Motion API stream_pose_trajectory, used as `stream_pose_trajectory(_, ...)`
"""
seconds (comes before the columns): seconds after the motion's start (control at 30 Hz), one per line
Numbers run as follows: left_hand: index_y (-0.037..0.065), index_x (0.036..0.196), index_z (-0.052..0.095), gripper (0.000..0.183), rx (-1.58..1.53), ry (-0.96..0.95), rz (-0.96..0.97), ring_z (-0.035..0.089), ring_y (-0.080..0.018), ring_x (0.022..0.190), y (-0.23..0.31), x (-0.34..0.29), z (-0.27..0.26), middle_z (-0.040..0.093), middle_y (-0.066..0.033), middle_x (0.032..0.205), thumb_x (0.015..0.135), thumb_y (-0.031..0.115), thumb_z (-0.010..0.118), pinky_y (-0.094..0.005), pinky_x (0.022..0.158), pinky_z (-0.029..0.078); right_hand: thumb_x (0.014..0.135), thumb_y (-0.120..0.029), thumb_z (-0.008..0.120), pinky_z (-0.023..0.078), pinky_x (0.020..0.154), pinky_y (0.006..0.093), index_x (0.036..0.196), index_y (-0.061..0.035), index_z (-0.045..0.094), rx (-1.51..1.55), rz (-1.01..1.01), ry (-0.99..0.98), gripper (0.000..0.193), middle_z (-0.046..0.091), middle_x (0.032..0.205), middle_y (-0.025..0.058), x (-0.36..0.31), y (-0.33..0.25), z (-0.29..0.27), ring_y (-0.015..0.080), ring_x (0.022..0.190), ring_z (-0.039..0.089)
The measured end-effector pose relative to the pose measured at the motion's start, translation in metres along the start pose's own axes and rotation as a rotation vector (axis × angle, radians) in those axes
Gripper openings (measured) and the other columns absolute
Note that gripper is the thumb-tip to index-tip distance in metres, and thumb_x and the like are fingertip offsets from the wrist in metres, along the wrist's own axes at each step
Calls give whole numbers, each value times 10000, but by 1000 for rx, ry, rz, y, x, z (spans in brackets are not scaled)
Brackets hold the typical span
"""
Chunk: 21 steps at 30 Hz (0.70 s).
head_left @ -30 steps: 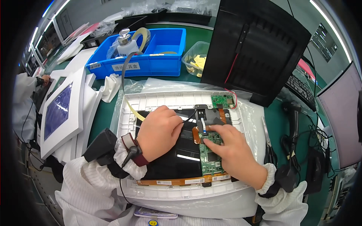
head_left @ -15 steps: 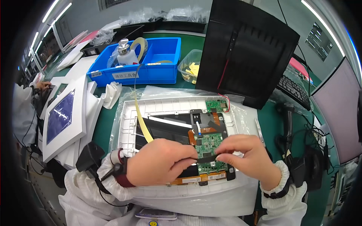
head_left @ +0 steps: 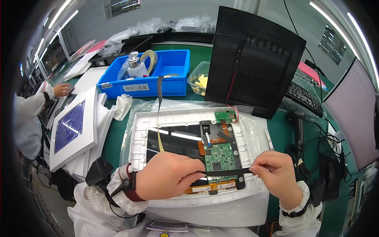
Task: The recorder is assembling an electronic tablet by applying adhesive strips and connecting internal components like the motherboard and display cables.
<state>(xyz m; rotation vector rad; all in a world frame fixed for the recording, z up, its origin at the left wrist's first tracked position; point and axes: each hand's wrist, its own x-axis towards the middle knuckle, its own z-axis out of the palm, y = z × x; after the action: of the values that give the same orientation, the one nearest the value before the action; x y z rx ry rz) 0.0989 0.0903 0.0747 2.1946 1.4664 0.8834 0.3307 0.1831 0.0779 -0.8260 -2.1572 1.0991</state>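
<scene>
Between my two hands a black strip of tape point(head_left: 227, 172) is stretched nearly level over the lower part of a green circuit board point(head_left: 223, 154). My left hand point(head_left: 167, 175) pinches its left end, and my right hand point(head_left: 278, 175) pinches the right end between thumb and fingers. A long ribbon, dark on one side and pale yellow on the other point(head_left: 159, 118), rises from behind my left hand towards the blue box. Under the hands lies an opened white-framed panel point(head_left: 138, 136) with a black inner plate. A red wire links its small top board point(head_left: 226, 117) to a black cover.
The black cover point(head_left: 252, 63) stands upright behind the panel. A blue divided box point(head_left: 179, 85) holds a pump bottle point(head_left: 137, 69) and a tape roll. White framed panels point(head_left: 75, 130) are stacked at left, near another person's hand point(head_left: 62, 90). Scanner point(head_left: 299, 130), cables and monitor are right.
My right hand has moved right, away from my left, so a longer stretch of black tape shows between them. The ribbon behind my left hand has turned and swung.
</scene>
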Motion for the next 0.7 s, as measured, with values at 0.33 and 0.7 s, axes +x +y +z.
stream_pose_trajectory(0.33,55,720,558,130,763,393,75,530,-296,636,-87,64,-105,540,-104,619,604,7,588,-357,600,409,728,54,562,377,483,179,685,46,547,182,95,394,46,515,623,25,-12,-9,-59,77,521,483)
stream_pose_trajectory(0.7,66,694,582,121,1231,707,129,533,-278,703,-124,134,-228,549,-99,650,735,180,590,-379,693,396,812,-75,562,328,477,168,786,-12,541,-173,-41,917,72,477,640,-16,-90,13,-202,48,541,440)
